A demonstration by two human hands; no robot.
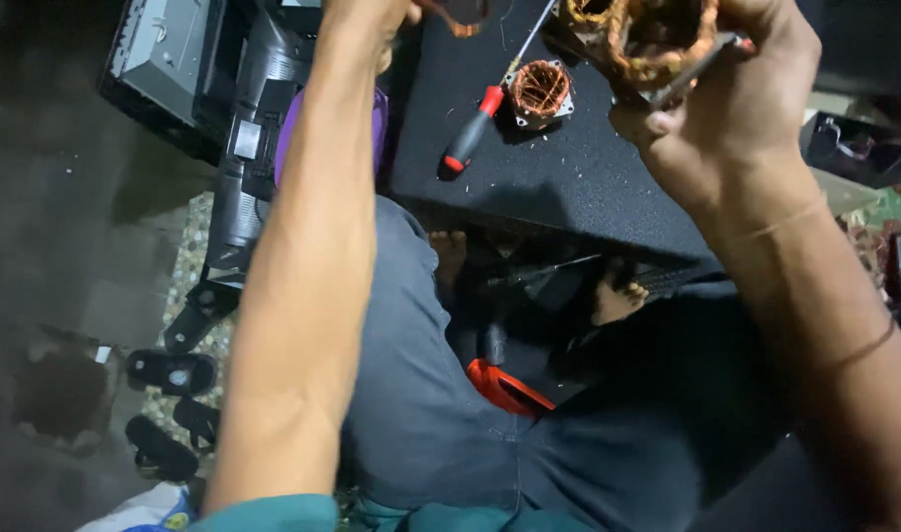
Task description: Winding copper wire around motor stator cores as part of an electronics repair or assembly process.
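Head view, looking down past the knees. The right hand (736, 94) is closed around a copper-wound stator (657, 34) and a thin metal tool (697, 64), held above the far edge of the black desk (568, 187). The left hand (371, 20) is raised at the top of the frame and mostly cut off; it seems to pinch a loop of copper wire (460, 15), though its grip cannot be told for certain. On the desk, well apart from both hands, lie a second, smaller stator (541, 92) and, just beside it, a red-handled screwdriver (475, 128). The step in hand is judged to be working the winding free of the held stator; the next move would call for a steady hold by the right hand while the left draws the wire clear.
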